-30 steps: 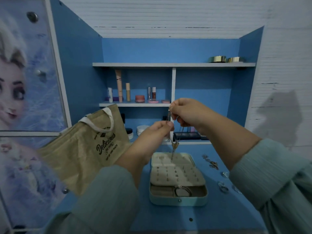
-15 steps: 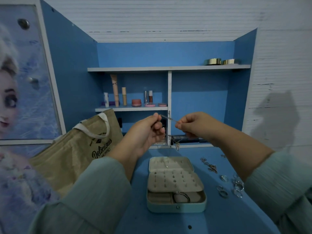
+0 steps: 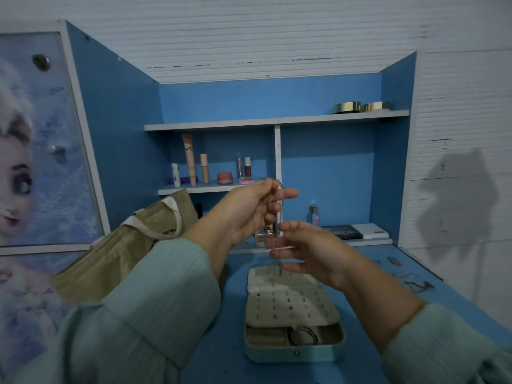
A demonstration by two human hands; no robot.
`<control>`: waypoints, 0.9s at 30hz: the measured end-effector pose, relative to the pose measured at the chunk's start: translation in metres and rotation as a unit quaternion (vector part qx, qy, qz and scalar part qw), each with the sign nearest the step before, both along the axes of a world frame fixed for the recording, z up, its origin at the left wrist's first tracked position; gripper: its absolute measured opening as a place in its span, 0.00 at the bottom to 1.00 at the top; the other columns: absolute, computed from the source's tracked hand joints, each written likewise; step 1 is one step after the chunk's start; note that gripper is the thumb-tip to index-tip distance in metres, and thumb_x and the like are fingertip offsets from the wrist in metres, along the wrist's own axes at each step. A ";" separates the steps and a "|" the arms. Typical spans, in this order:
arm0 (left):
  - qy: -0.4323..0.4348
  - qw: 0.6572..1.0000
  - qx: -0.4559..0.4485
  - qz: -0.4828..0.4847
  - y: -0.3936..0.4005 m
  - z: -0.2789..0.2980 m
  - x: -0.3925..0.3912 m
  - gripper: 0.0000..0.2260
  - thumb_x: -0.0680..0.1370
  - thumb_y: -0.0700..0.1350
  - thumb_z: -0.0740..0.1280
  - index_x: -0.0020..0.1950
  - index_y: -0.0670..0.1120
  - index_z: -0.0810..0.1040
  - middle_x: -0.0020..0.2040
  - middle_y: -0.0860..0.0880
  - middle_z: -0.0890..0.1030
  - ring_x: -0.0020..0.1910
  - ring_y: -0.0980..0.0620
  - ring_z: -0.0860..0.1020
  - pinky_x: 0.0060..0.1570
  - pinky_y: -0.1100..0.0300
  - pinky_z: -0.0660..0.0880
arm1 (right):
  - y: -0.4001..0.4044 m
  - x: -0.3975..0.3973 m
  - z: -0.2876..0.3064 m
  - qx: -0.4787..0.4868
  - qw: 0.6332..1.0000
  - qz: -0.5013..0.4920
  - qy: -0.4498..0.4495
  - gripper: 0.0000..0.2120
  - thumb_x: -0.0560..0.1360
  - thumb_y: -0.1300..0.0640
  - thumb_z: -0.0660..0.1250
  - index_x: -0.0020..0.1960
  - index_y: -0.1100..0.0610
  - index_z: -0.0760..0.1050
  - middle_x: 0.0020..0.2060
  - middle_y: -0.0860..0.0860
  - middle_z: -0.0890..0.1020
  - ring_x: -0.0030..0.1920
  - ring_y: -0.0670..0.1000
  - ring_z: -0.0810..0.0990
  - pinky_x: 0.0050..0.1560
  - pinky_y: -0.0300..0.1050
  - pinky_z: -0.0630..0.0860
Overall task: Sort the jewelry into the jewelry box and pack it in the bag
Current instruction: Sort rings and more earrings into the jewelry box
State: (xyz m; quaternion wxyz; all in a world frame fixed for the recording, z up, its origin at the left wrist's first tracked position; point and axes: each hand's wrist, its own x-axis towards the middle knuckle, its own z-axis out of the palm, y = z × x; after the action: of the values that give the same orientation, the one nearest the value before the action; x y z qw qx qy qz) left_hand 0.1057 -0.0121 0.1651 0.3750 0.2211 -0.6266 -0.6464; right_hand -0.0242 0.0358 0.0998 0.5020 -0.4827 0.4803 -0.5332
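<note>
A thin chain necklace [image 3: 280, 217] hangs straight down above the open pale green jewelry box [image 3: 295, 353]. My left hand [image 3: 249, 209] pinches its top end, level with the lower shelf. My right hand [image 3: 302, 249] is below it with fingers spread, the chain running past the fingertips toward the box lid; whether they grip it is unclear. The box holds an earring panel with several studs, and a bangle [image 3: 303, 335] lies in its front compartment. A tan tote bag [image 3: 124, 259] with white handles leans at the left.
Several loose rings and chains [image 3: 410, 278] lie on the blue desk at the right. Shelves behind hold cosmetics [image 3: 205, 170], a perfume bottle [image 3: 313, 216] and a dark palette [image 3: 345, 231]. A cartoon poster [image 3: 27, 162] covers the left panel.
The chain was stretched sideways between both hands; now my left hand holds it up and my right hand has dropped below it, fingers spread. The view has moved closer.
</note>
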 end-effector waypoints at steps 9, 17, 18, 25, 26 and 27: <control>-0.027 0.999 -0.041 0.006 -0.005 0.001 0.003 0.11 0.83 0.45 0.52 0.43 0.47 0.70 0.52 0.47 0.83 0.30 0.58 0.72 0.31 0.66 0.67 | -0.007 0.018 -0.027 -0.048 0.997 -0.037 0.056 0.06 0.74 0.62 0.66 0.48 0.53 0.78 0.34 0.47 0.79 0.37 0.46 0.73 0.41 0.40 0.70; 0.013 0.999 -0.045 0.006 -0.005 0.000 0.005 0.11 0.83 0.45 0.52 0.44 0.47 0.71 0.54 0.48 0.82 0.39 0.55 0.78 0.33 0.67 0.74 | -0.004 0.015 -0.032 -0.094 0.989 -0.094 0.062 0.13 0.75 0.60 0.66 0.54 0.45 0.70 0.45 0.48 0.80 0.42 0.47 0.79 0.46 0.42 0.73; 0.016 0.999 -0.042 0.006 -0.005 0.000 0.005 0.11 0.83 0.45 0.53 0.44 0.47 0.71 0.54 0.48 0.82 0.41 0.55 0.79 0.35 0.66 0.76 | -0.003 0.015 -0.032 -0.116 0.984 -0.110 0.084 0.13 0.75 0.60 0.66 0.54 0.45 0.69 0.47 0.46 0.78 0.45 0.46 0.78 0.46 0.38 0.74; 0.025 0.999 -0.030 0.014 -0.005 0.001 -0.002 0.10 0.83 0.45 0.54 0.45 0.46 0.72 0.56 0.47 0.81 0.53 0.52 0.80 0.47 0.61 0.78 | -0.001 0.020 -0.033 -0.279 0.903 -0.200 0.258 0.16 0.73 0.61 0.69 0.45 0.40 0.69 0.51 0.42 0.71 0.51 0.36 0.69 0.50 0.28 0.66; 0.025 0.999 -0.030 0.014 -0.005 0.001 -0.003 0.10 0.83 0.45 0.54 0.46 0.46 0.72 0.56 0.47 0.81 0.54 0.51 0.80 0.48 0.60 0.78 | -0.001 0.022 -0.033 -0.279 0.898 -0.199 0.275 0.16 0.73 0.60 0.69 0.46 0.39 0.70 0.51 0.43 0.71 0.53 0.40 0.69 0.53 0.31 0.65; 0.023 0.999 -0.030 0.013 -0.005 0.001 -0.004 0.10 0.83 0.45 0.54 0.46 0.46 0.72 0.56 0.47 0.81 0.55 0.51 0.80 0.49 0.60 0.78 | -0.001 0.024 -0.033 -0.273 0.897 -0.197 0.285 0.14 0.73 0.58 0.69 0.47 0.39 0.71 0.51 0.45 0.71 0.55 0.43 0.67 0.55 0.34 0.64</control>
State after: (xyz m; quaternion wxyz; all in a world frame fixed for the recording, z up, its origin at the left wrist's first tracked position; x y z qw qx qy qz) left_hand 0.1020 -0.0173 0.1660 0.4047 0.2030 -0.6337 -0.6273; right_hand -0.0007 0.0346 0.0671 0.0764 -0.6277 0.5238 -0.5708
